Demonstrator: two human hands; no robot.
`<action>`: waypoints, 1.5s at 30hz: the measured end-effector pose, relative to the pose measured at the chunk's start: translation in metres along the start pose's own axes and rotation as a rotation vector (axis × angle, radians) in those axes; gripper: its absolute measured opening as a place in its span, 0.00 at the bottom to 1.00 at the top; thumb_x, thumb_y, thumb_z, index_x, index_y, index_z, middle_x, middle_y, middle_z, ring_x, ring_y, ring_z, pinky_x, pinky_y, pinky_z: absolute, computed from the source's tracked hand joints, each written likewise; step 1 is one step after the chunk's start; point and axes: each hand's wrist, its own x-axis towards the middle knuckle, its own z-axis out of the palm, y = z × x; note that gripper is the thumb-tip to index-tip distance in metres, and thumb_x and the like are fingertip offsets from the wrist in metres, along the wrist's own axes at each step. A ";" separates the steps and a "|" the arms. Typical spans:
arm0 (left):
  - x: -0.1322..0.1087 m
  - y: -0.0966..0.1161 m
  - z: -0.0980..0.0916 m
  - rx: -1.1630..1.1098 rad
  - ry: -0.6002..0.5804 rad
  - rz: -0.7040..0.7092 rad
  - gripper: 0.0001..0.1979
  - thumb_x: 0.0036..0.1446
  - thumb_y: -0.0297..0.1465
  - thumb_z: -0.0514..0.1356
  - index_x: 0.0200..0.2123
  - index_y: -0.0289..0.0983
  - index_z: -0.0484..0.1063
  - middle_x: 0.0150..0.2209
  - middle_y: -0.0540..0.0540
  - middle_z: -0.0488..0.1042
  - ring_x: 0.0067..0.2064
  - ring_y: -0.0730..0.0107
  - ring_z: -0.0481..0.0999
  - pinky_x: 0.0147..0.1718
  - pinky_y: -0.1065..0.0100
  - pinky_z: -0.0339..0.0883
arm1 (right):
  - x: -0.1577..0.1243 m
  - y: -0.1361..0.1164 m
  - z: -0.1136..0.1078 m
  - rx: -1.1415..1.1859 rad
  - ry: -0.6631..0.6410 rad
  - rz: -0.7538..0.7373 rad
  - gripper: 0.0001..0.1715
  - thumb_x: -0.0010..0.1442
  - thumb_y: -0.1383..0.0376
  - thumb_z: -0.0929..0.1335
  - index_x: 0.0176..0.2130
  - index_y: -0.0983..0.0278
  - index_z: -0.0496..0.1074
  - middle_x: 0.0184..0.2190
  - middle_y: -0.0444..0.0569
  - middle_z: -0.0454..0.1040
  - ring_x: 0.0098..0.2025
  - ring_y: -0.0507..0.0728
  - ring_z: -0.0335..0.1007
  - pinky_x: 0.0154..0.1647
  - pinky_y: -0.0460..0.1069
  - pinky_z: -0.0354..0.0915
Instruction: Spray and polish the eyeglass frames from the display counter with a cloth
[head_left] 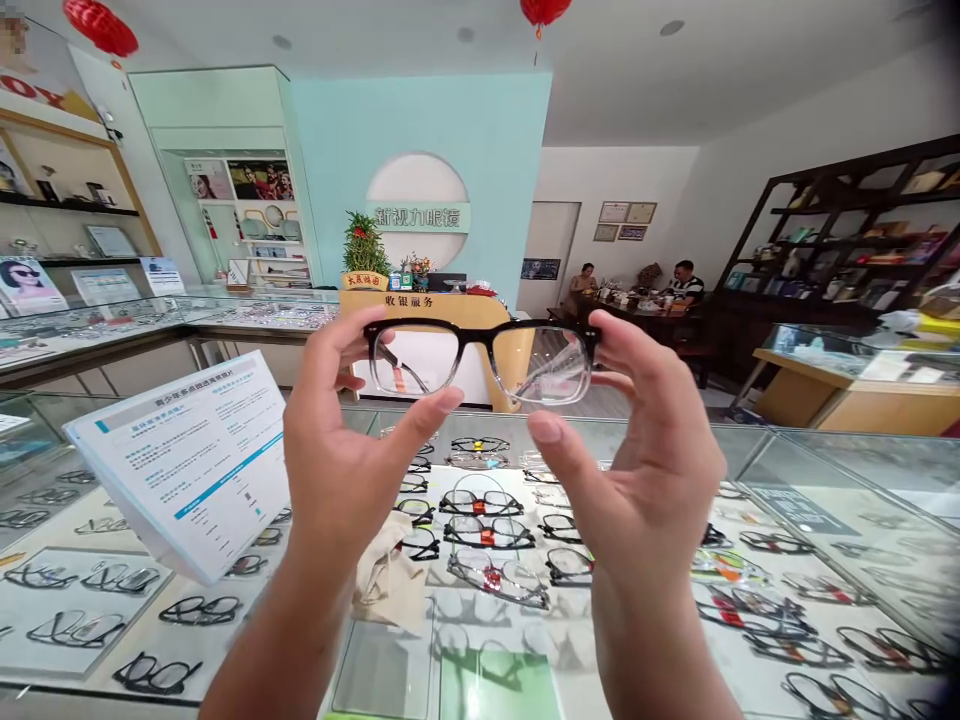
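I hold a pair of glasses with a black top rim and clear lower rim up in front of me, above a glass display counter. My left hand pinches the left end of the frame between thumb and fingers. My right hand grips the right end the same way. The lenses face away from me and the temples point toward me.
Under the counter glass lie several rows of glasses. A beige cloth rests on the counter and a white printed sign stands at left. A wooden cashier desk is behind; two people sit at a far table.
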 end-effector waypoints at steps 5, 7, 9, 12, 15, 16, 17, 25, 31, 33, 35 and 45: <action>-0.002 -0.008 0.015 -0.027 -0.016 -0.064 0.35 0.55 0.39 0.82 0.64 0.48 0.77 0.58 0.43 0.81 0.64 0.45 0.80 0.57 0.51 0.77 | 0.007 0.012 -0.007 0.001 -0.039 0.046 0.31 0.71 0.54 0.77 0.69 0.51 0.75 0.61 0.54 0.82 0.61 0.67 0.81 0.60 0.67 0.81; -0.002 -0.012 0.020 -0.013 -0.005 -0.077 0.34 0.57 0.41 0.81 0.64 0.47 0.76 0.59 0.43 0.81 0.63 0.46 0.81 0.57 0.50 0.77 | 0.009 0.015 -0.006 -0.001 -0.055 0.082 0.31 0.70 0.53 0.78 0.68 0.52 0.76 0.60 0.54 0.83 0.59 0.67 0.82 0.60 0.67 0.81; -0.001 -0.016 0.023 0.040 0.002 -0.079 0.33 0.58 0.45 0.80 0.62 0.46 0.75 0.59 0.43 0.82 0.62 0.47 0.82 0.58 0.49 0.77 | 0.009 0.018 -0.005 -0.004 -0.075 0.119 0.32 0.69 0.51 0.78 0.68 0.53 0.76 0.60 0.54 0.83 0.60 0.67 0.82 0.60 0.68 0.81; 0.001 -0.024 0.027 0.138 -0.002 -0.063 0.33 0.56 0.50 0.79 0.59 0.47 0.75 0.57 0.44 0.84 0.60 0.48 0.84 0.57 0.47 0.79 | 0.009 0.023 -0.002 -0.013 -0.111 0.175 0.32 0.70 0.50 0.77 0.68 0.52 0.76 0.61 0.54 0.83 0.63 0.69 0.81 0.62 0.70 0.81; 0.003 -0.033 0.030 0.207 -0.036 -0.049 0.33 0.56 0.53 0.78 0.58 0.48 0.73 0.56 0.43 0.84 0.57 0.48 0.85 0.55 0.47 0.79 | 0.009 0.029 0.001 -0.029 -0.136 0.244 0.32 0.70 0.49 0.76 0.69 0.52 0.76 0.63 0.55 0.82 0.65 0.72 0.80 0.63 0.72 0.81; 0.003 -0.036 0.031 0.228 -0.050 -0.045 0.33 0.57 0.53 0.77 0.58 0.47 0.73 0.57 0.43 0.84 0.56 0.48 0.86 0.55 0.47 0.79 | 0.009 0.031 0.001 -0.032 -0.141 0.261 0.33 0.70 0.49 0.76 0.69 0.52 0.76 0.63 0.55 0.82 0.65 0.72 0.80 0.63 0.73 0.81; 0.004 -0.038 0.032 0.249 -0.060 -0.042 0.33 0.57 0.53 0.77 0.59 0.47 0.72 0.57 0.42 0.84 0.56 0.47 0.86 0.54 0.46 0.79 | 0.009 0.034 0.002 -0.034 -0.146 0.270 0.33 0.70 0.49 0.76 0.69 0.52 0.76 0.63 0.56 0.82 0.65 0.72 0.80 0.62 0.73 0.81; 0.004 -0.041 0.033 0.341 -0.041 0.036 0.32 0.58 0.55 0.76 0.58 0.48 0.74 0.58 0.42 0.83 0.54 0.46 0.86 0.53 0.45 0.80 | 0.010 0.040 0.008 -0.091 -0.214 0.273 0.32 0.71 0.46 0.74 0.68 0.53 0.77 0.60 0.57 0.82 0.58 0.70 0.84 0.55 0.69 0.84; 0.003 -0.037 0.030 0.358 -0.082 0.049 0.31 0.60 0.54 0.75 0.60 0.48 0.74 0.59 0.42 0.83 0.58 0.44 0.85 0.58 0.45 0.77 | 0.014 0.033 0.002 -0.111 -0.269 0.300 0.31 0.71 0.46 0.73 0.66 0.57 0.78 0.56 0.58 0.84 0.55 0.69 0.85 0.55 0.67 0.84; 0.002 -0.036 0.030 0.369 -0.078 0.048 0.31 0.61 0.53 0.75 0.60 0.48 0.75 0.59 0.41 0.83 0.59 0.44 0.84 0.59 0.45 0.77 | 0.015 0.031 -0.001 -0.098 -0.280 0.294 0.29 0.71 0.47 0.73 0.64 0.57 0.80 0.55 0.57 0.85 0.53 0.67 0.85 0.54 0.65 0.84; 0.001 -0.035 0.031 0.366 -0.071 0.046 0.31 0.61 0.53 0.75 0.60 0.47 0.75 0.59 0.41 0.82 0.59 0.45 0.84 0.60 0.45 0.77 | 0.016 0.029 -0.002 -0.093 -0.279 0.285 0.27 0.71 0.49 0.73 0.63 0.56 0.81 0.53 0.56 0.86 0.51 0.66 0.85 0.53 0.64 0.84; -0.004 -0.033 0.038 0.378 -0.046 0.094 0.29 0.60 0.48 0.77 0.58 0.45 0.75 0.55 0.42 0.82 0.57 0.48 0.84 0.59 0.47 0.78 | 0.018 0.027 -0.003 -0.131 -0.278 0.313 0.27 0.70 0.50 0.74 0.63 0.56 0.81 0.51 0.55 0.85 0.49 0.65 0.85 0.52 0.63 0.83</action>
